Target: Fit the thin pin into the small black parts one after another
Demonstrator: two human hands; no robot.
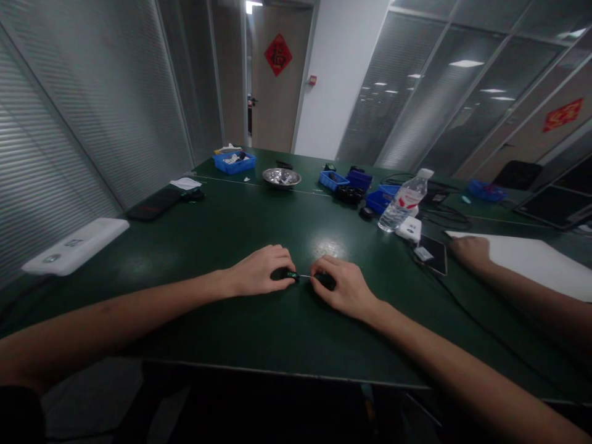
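Just above the green table top [217, 345], my left hand [259, 270] is closed around a small dark piece with green spots [293, 275]; its exact kind does not show. My right hand [346, 287] grips a screwdriver [328, 281] by its dark handle. The thin metal shaft lies almost level and points left, with its tip at or very close to the dark piece. My fingers cover part of both things, so I cannot tell whether the tip sits in a screw.
Farther back stand a metal bowl [281, 177], a blue basket [235, 164] and several blue trays. A water bottle [407, 200] stands right, near cables. A white power bank-like box [76, 246] lies left. Another person's hand [470, 251] rests by a white sheet [546, 265].
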